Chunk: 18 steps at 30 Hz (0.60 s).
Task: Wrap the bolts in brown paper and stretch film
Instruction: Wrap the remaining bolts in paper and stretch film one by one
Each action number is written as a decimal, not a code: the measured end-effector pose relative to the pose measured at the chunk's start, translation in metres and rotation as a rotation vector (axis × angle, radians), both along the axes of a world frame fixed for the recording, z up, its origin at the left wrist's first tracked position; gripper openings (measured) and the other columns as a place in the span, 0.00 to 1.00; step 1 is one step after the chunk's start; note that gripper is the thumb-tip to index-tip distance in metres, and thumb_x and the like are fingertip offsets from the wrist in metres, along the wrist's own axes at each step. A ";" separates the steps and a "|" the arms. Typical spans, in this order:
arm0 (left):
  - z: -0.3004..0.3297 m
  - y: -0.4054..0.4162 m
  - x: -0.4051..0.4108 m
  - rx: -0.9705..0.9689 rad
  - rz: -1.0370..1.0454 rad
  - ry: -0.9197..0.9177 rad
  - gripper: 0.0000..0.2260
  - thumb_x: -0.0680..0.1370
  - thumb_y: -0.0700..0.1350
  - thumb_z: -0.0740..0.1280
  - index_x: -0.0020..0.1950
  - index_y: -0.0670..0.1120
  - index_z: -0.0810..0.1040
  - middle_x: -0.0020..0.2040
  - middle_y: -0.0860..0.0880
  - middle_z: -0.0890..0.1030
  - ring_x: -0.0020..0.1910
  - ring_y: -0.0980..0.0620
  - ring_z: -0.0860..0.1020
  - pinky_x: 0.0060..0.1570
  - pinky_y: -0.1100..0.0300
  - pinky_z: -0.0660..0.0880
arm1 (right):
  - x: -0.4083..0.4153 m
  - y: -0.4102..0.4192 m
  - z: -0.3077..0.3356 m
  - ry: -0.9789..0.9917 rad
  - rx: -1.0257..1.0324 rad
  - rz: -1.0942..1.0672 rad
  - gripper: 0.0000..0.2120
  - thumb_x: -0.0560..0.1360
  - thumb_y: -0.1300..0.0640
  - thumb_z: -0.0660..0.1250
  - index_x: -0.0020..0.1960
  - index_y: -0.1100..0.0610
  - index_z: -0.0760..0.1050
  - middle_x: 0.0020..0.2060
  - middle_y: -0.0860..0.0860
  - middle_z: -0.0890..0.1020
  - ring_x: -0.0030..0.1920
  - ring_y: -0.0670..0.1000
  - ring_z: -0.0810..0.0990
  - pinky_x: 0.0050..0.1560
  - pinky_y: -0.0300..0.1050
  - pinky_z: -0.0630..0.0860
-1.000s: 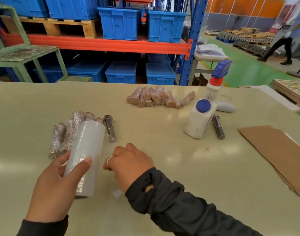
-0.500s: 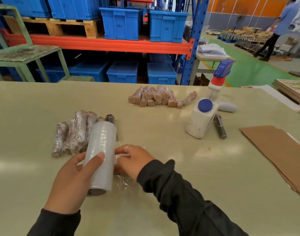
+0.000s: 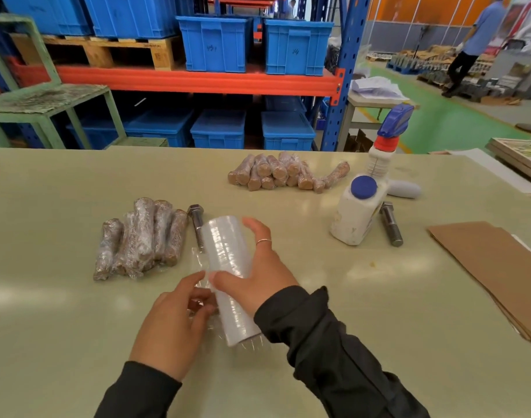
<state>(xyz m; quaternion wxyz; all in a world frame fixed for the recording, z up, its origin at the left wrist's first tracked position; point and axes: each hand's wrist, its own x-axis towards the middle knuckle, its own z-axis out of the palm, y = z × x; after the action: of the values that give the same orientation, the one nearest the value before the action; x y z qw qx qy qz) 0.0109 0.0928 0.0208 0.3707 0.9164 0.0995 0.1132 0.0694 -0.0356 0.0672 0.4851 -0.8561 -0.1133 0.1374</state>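
While the right hand [image 3: 258, 267] lies spread over the roll of stretch film [image 3: 228, 276], thumb across its near side and fingers splayed beyond it, the left hand [image 3: 173, 321] pinches the loose film tail at the roll's near-left edge. Both sleeves are black. The roll lies on the table [image 3: 62, 312], tilted away to the left. Just beyond its far end lies a bare bolt [image 3: 197, 222], and left of that a cluster of film-wrapped bolts [image 3: 143, 236]. To the right, a white bottle [image 3: 356, 215] with a blue cap leans beside another bare bolt [image 3: 390, 223], with brown paper sheets [image 3: 496, 267] near the table's right edge. Farther back sits a heap of paper-wrapped bolts [image 3: 282, 173], then blue crates [image 3: 216, 43] on racking.
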 end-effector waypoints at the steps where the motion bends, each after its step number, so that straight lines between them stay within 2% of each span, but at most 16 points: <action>1: -0.002 -0.001 0.001 0.059 -0.012 0.001 0.20 0.76 0.41 0.66 0.66 0.52 0.70 0.42 0.64 0.73 0.46 0.59 0.70 0.39 0.72 0.64 | 0.000 -0.006 0.003 -0.046 -0.061 0.013 0.39 0.71 0.45 0.67 0.68 0.30 0.43 0.51 0.51 0.68 0.43 0.53 0.75 0.46 0.43 0.71; 3: -0.003 -0.003 0.004 0.155 -0.016 -0.012 0.20 0.75 0.43 0.67 0.67 0.52 0.70 0.44 0.62 0.74 0.48 0.58 0.68 0.43 0.69 0.64 | 0.001 -0.023 0.006 -0.114 -0.211 0.001 0.38 0.73 0.44 0.64 0.68 0.27 0.39 0.55 0.52 0.64 0.46 0.54 0.74 0.52 0.42 0.70; 6: -0.004 -0.003 0.007 0.297 -0.036 -0.027 0.20 0.76 0.48 0.66 0.68 0.53 0.70 0.51 0.58 0.76 0.51 0.57 0.69 0.48 0.65 0.67 | -0.002 -0.044 -0.002 -0.155 -0.495 -0.070 0.28 0.77 0.42 0.57 0.70 0.29 0.45 0.67 0.55 0.60 0.60 0.57 0.68 0.61 0.45 0.66; 8: -0.004 -0.005 0.009 0.431 -0.073 0.014 0.19 0.77 0.51 0.64 0.68 0.54 0.70 0.56 0.56 0.75 0.54 0.54 0.70 0.49 0.63 0.67 | -0.007 -0.051 -0.013 -0.136 -0.612 -0.094 0.25 0.77 0.39 0.54 0.71 0.30 0.48 0.64 0.55 0.63 0.60 0.56 0.66 0.60 0.47 0.67; 11: -0.002 -0.008 0.011 0.563 -0.108 0.070 0.19 0.78 0.52 0.63 0.68 0.53 0.71 0.58 0.52 0.74 0.56 0.51 0.71 0.48 0.61 0.65 | -0.010 -0.052 -0.024 -0.075 -0.616 -0.123 0.25 0.76 0.37 0.54 0.71 0.31 0.50 0.61 0.54 0.65 0.60 0.56 0.66 0.60 0.47 0.67; 13: 0.001 -0.007 0.015 0.615 -0.157 0.052 0.19 0.78 0.52 0.62 0.68 0.53 0.70 0.59 0.53 0.72 0.57 0.52 0.69 0.52 0.62 0.64 | -0.008 -0.052 -0.027 -0.079 -0.622 -0.134 0.25 0.76 0.36 0.54 0.70 0.31 0.51 0.60 0.54 0.65 0.59 0.56 0.66 0.59 0.47 0.67; 14: 0.002 -0.004 0.017 0.609 -0.206 0.020 0.19 0.77 0.51 0.62 0.68 0.54 0.69 0.59 0.54 0.70 0.58 0.54 0.67 0.54 0.65 0.63 | -0.007 -0.052 -0.027 -0.080 -0.628 -0.135 0.25 0.76 0.36 0.54 0.71 0.31 0.51 0.60 0.54 0.65 0.59 0.56 0.67 0.59 0.47 0.68; 16: 0.005 0.003 0.025 0.473 -0.357 -0.031 0.22 0.76 0.51 0.64 0.69 0.56 0.65 0.63 0.57 0.66 0.59 0.60 0.62 0.58 0.74 0.56 | -0.007 -0.052 -0.029 -0.082 -0.643 -0.128 0.26 0.75 0.34 0.53 0.71 0.31 0.50 0.60 0.54 0.65 0.58 0.56 0.68 0.58 0.47 0.68; 18: 0.008 0.006 0.036 0.322 -0.491 0.029 0.28 0.74 0.54 0.67 0.71 0.57 0.61 0.69 0.59 0.62 0.64 0.62 0.59 0.61 0.75 0.53 | -0.008 -0.053 -0.029 -0.087 -0.642 -0.116 0.26 0.75 0.35 0.53 0.71 0.32 0.50 0.60 0.54 0.65 0.57 0.57 0.68 0.58 0.46 0.69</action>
<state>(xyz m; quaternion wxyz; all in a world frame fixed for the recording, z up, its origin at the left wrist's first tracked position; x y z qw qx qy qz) 0.0470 0.0988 0.0287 0.2356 0.9616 -0.1392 0.0215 0.0617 -0.0888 0.0379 0.1920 -0.9755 -0.0361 0.1015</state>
